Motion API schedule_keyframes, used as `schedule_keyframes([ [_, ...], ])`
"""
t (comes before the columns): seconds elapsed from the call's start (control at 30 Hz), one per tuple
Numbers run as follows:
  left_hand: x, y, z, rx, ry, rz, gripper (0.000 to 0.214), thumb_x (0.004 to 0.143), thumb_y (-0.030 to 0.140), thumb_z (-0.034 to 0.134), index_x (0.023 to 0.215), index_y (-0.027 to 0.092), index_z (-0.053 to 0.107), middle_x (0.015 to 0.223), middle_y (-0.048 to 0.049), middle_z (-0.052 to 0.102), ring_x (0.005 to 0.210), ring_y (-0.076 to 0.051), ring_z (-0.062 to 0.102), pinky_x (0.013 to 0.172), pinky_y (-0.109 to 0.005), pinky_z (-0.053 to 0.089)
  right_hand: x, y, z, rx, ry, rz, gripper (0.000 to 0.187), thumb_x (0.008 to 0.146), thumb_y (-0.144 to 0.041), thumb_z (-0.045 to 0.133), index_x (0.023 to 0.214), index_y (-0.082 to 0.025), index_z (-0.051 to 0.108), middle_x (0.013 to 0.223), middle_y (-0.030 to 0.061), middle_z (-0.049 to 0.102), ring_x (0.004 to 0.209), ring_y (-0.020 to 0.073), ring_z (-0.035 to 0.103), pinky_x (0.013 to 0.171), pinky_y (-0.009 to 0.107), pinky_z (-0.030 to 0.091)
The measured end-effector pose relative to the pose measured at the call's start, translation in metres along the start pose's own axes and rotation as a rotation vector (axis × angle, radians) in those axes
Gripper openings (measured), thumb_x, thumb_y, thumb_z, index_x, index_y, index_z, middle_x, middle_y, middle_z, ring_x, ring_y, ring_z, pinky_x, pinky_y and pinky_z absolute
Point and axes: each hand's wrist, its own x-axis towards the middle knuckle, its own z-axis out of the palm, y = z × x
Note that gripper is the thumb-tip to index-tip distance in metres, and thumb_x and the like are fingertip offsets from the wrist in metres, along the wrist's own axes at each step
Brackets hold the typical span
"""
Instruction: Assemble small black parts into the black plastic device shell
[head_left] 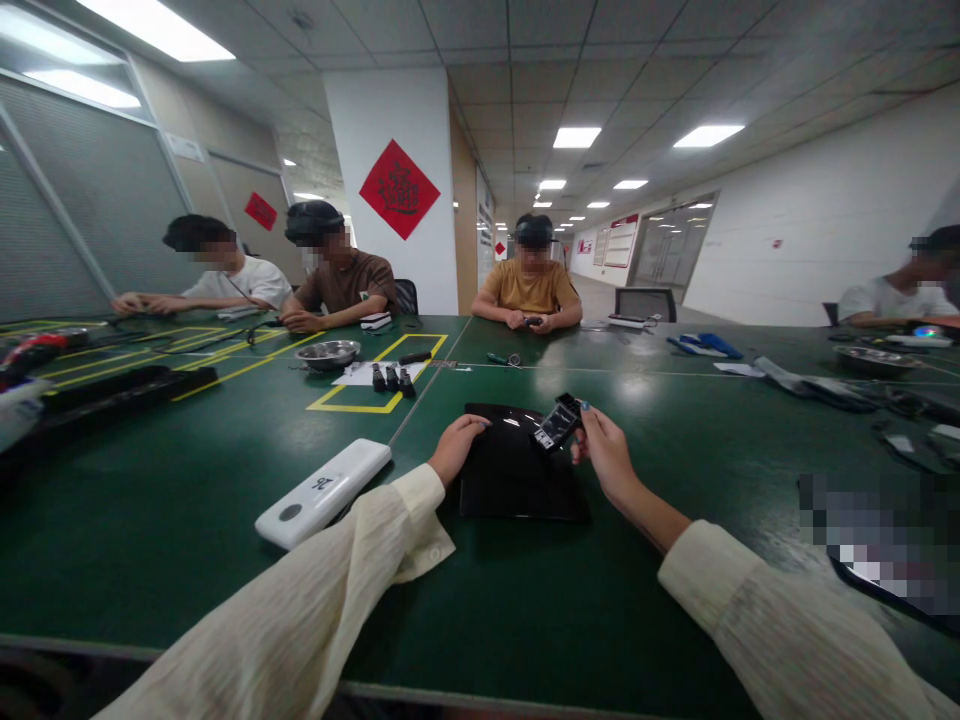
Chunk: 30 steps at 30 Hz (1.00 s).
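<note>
A glossy black curved panel (495, 480) lies on the green table in front of me. My left hand (459, 447) rests at its upper left edge, with stretched fingertips touching the surface. Over the panel's right part, my right hand (609, 455) pinches a small black rectangular device (559, 424) between thumb and fingers. The device is tilted, with a dark shiny window and a pale label at its lower end. Part of the panel is hidden behind it.
A white power bank (326, 492) marked 26 lies left of the panel. Farther off are several small black parts (391, 379) on white paper, a metal bowl (328, 354) and a screwdriver (501, 359). A pixelated dark object (889, 550) lies right. Several people sit around the table.
</note>
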Motion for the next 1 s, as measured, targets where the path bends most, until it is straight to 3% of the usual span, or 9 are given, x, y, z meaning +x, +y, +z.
schedule_keyframes([
  [0.17,-0.002,0.003,0.001,0.002,0.000,0.005,0.015,0.063,0.026,0.051,0.067,0.019,0.063,0.077,-0.0012,0.064,0.085,-0.020,0.055,0.082,-0.030,0.040,-0.008,-0.003,0.006,-0.075,-0.144,-0.101,0.059,0.077,-0.051,0.053,0.122,-0.014,0.045,0.052,-0.0080,0.046,0.038,0.0094,0.049,0.040,0.023,0.040],
  [0.4,-0.003,0.003,0.001,0.003,-0.008,-0.011,0.015,0.064,0.026,0.051,0.069,0.018,0.063,0.078,-0.0009,0.063,0.085,-0.019,0.055,0.083,-0.031,0.039,-0.011,0.001,0.007,-0.159,-0.059,-0.201,0.049,0.077,-0.046,0.055,0.116,-0.018,0.048,0.072,-0.0005,0.061,0.051,0.0127,0.058,0.057,0.029,0.049],
  [0.53,-0.001,0.001,0.000,0.022,-0.006,-0.011,0.015,0.065,0.026,0.050,0.070,0.018,0.063,0.079,-0.0013,0.063,0.086,-0.020,0.055,0.084,-0.031,0.039,-0.006,0.005,0.006,-0.090,-0.023,-0.167,0.050,0.078,-0.048,0.052,0.118,-0.020,0.042,0.076,-0.0007,0.059,0.051,0.0128,0.059,0.054,0.029,0.051],
  [0.83,0.001,-0.002,0.000,0.032,0.001,0.001,0.016,0.065,0.025,0.050,0.070,0.018,0.064,0.082,-0.0021,0.064,0.088,-0.020,0.056,0.086,-0.031,0.039,-0.010,0.002,0.005,-0.229,-0.129,-0.220,0.048,0.082,-0.044,0.048,0.123,-0.019,0.042,0.081,0.0021,0.058,0.062,0.0139,0.057,0.065,0.032,0.051],
  [1.0,0.000,0.000,0.001,0.032,0.007,-0.005,0.014,0.064,0.025,0.051,0.068,0.018,0.063,0.078,-0.0017,0.064,0.086,-0.020,0.056,0.084,-0.031,0.040,-0.019,-0.007,0.009,-0.489,-0.245,-0.464,0.041,0.084,-0.035,0.047,0.123,-0.023,0.048,0.093,0.0053,0.053,0.082,0.0162,0.054,0.074,0.032,0.049],
])
